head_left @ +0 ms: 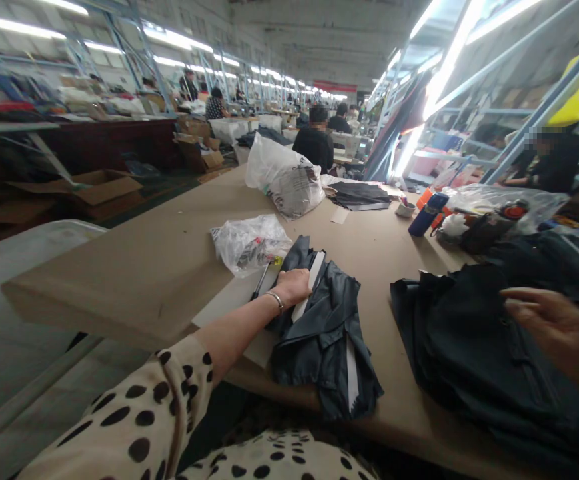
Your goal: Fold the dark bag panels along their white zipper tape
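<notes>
My left hand (294,287), with a bracelet at the wrist, is closed on a dark fabric piece (319,333) near the table's front edge. A white strip (315,273) lies along the fabric beside my knuckles, and my fingertips are hidden. At the right, my right hand (554,323) is over a pile of dark fabric (469,333), its visible fingers stretched out and somewhat blurred. I cannot tell whether they touch the cloth. Close to my left hand are a black pen-like tool (260,283) and a crumpled clear plastic bag (252,243).
The brown table (169,247) bears a large filled plastic bag (289,177), flat dark pieces (362,195), a small round container (406,209), a blue bottle (428,215) and a dark bottle (499,223). Cardboard boxes (94,190) lie left. Several people work beyond.
</notes>
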Available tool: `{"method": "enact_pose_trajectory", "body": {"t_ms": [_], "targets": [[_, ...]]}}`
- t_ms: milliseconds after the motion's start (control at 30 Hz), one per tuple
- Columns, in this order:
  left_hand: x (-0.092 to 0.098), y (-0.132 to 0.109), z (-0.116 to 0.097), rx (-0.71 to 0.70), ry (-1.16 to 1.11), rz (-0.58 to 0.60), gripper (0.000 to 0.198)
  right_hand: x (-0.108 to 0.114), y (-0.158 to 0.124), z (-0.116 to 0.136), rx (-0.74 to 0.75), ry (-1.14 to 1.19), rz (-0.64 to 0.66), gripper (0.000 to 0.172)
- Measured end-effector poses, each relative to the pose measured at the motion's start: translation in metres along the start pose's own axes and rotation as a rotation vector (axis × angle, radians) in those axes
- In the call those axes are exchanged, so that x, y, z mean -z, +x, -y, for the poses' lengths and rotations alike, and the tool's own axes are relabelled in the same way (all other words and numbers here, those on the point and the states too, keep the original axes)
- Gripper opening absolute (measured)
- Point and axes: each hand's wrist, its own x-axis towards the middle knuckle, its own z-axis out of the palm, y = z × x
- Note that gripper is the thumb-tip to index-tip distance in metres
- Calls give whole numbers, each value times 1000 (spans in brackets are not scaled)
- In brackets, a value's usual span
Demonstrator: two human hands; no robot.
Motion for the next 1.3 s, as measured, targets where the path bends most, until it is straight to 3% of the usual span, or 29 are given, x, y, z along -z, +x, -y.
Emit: {"method": "enact_pose_trajectory", "body": {"t_ms": [33, 167, 267, 333, 467, 533, 600, 633, 733, 800, 867, 967, 1033, 1133, 1233, 1300], "targets": [[1, 2, 1, 11, -15, 7, 33, -30, -4, 2, 39, -168, 3, 17], [10, -1, 0, -13, -53, -19, 22, -144, -15, 18, 259, -144, 298, 24], [30, -17, -10, -116, -24, -117, 19, -190, -6, 37, 391, -173, 318, 25], [48, -31, -19, -259, 51, -243, 21, -199, 7, 56, 473, -222, 264, 35], [82, -56, -35, -566, 198, -411, 24, -192, 27, 98, 754, -565, 164, 62], [92, -63, -40, -636, 215, -446, 24, -187, 30, 111, 807, -692, 230, 47], [97, -68, -41, -651, 212, -475, 24, -184, 30, 113, 744, -698, 319, 15], [98, -70, -42, -642, 197, -503, 25, -182, 29, 110, 698, -691, 332, 10], [92, -80, -44, -643, 37, -669, 25, -175, 29, 95, 571, -665, 247, 17], [82, -88, -48, -648, -228, -722, 19, -167, 30, 85, 490, -646, 154, 19], [69, -91, -54, -555, -612, -551, 17, -160, 27, 80, 436, -634, 64, 23], [54, -85, -65, -188, -1190, -107, 30, -162, 12, 79, 416, -612, -8, 26], [52, -78, -71, -36, -1441, 70, 40, -175, -4, 79, 435, -590, 11, 24], [53, -72, -76, 2, -1616, 156, 33, -201, -28, 75, 409, -422, 121, 20], [48, -73, -77, 48, -1650, 185, 23, -221, -40, 67, 244, -49, 203, 23], [41, -74, -77, 8, -1645, 177, 20, -227, -41, 62, 179, 106, 213, 21]]}}
